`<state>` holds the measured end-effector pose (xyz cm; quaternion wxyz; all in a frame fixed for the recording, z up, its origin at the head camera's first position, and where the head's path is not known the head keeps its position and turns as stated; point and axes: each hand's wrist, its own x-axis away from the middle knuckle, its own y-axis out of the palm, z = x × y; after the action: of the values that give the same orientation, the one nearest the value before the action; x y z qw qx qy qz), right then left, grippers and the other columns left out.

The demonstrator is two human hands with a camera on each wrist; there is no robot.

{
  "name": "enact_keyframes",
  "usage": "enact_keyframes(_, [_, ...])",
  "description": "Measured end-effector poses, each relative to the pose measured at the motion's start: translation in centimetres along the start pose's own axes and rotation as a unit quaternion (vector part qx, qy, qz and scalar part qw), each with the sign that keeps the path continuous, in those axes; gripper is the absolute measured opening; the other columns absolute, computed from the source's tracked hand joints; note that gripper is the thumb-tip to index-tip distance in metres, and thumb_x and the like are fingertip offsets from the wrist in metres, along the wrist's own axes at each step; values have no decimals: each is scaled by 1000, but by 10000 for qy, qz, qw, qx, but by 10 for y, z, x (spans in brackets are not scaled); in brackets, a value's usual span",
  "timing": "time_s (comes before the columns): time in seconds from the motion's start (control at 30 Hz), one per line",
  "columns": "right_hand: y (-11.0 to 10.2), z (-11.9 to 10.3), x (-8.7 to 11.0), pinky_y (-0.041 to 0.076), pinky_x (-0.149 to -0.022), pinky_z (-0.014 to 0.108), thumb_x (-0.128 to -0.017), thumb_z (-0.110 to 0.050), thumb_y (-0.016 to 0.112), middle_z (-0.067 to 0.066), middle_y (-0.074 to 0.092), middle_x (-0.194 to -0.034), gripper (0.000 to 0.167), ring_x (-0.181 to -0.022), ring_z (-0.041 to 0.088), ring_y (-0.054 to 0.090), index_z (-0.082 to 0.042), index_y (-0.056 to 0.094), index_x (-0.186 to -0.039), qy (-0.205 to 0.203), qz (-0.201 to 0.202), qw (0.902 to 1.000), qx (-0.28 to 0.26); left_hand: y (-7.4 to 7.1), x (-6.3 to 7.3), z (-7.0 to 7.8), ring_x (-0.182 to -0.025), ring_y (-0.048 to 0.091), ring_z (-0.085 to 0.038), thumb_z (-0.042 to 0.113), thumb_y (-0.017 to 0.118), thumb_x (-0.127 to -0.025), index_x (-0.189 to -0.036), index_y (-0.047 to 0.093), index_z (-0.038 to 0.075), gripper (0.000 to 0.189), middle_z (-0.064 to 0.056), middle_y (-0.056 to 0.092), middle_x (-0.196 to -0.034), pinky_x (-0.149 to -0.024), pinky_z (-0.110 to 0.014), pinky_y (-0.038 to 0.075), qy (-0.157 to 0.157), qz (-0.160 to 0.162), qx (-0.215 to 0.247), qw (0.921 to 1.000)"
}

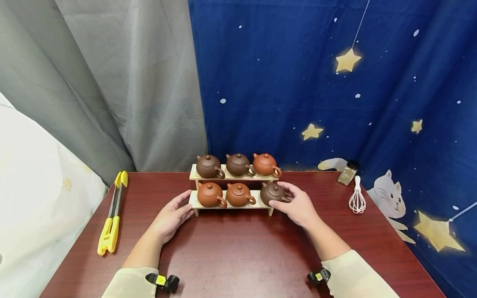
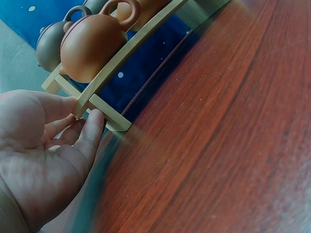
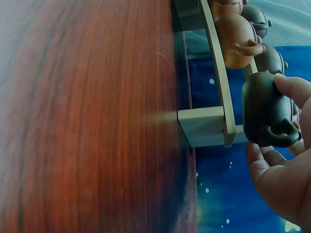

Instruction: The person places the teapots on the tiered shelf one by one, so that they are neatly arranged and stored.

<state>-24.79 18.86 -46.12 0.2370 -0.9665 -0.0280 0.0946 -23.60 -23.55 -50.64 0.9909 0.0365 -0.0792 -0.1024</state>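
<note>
A two-tier wooden stand (image 1: 193, 200) holds small clay teapots, three along each tier. My left hand (image 1: 171, 217) pinches the left end of the lower shelf, thumb and a fingertip at its corner in the left wrist view. At the lower tier's right end, my right hand (image 1: 298, 207) grips a dark brown teapot (image 1: 273, 193), fingers and thumb on either side of its body near the handle. Left of it sit two reddish-brown teapots, the middle one (image 1: 238, 194) and the left one (image 1: 209, 194). Above are two dark teapots and a reddish-brown teapot (image 1: 265, 164).
Yellow-handled tongs (image 1: 112, 213) lie at the table's left side. A white whisk (image 1: 357, 196) and a small black-capped jar (image 1: 348, 172) are at the right rear. Grey and blue star-patterned curtains (image 1: 268, 82) hang right behind the dark red table (image 1: 238, 256).
</note>
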Motion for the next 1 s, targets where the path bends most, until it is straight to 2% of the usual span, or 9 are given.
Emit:
enact_keyframes(0.13, [6,0,-5,56,-94,18,-82,-27,95,12,73,-134,72,-120,28,73,-16,64,-146,-45,-26,10000,60,1,0,0,-126,58,5,6,46,-113,-172,18,11,65,-13,22,-177,-105,-16,52,44,-14,11,10000])
enact_keyframes(0.43, [16,2,-14,58,-103,41,-81,-34,95,9,72,-138,73,-122,28,71,-18,65,-145,-3,-146,9991,404,0,1,0,-126,58,6,8,47,-114,-172,18,11,66,-12,21,-177,-106,-16,52,78,-29,-11,10000])
enact_keyframes(0.77, [19,4,-16,57,-105,45,-83,-38,94,9,70,-142,75,-124,28,70,-18,63,-148,-90,-224,9982,544,-3,1,-2,-123,59,6,7,47,-114,-172,19,10,65,-13,21,-177,-104,-15,53,88,18,7,10000])
enact_keyframes(1.0, [11,0,-11,59,-107,48,-89,-29,90,15,70,-139,65,-122,32,71,-11,64,-146,-203,-145,9996,147,-2,1,-2,-123,59,5,7,48,-113,-172,19,10,66,-14,23,-176,-105,-16,53,71,1,-21,10000])
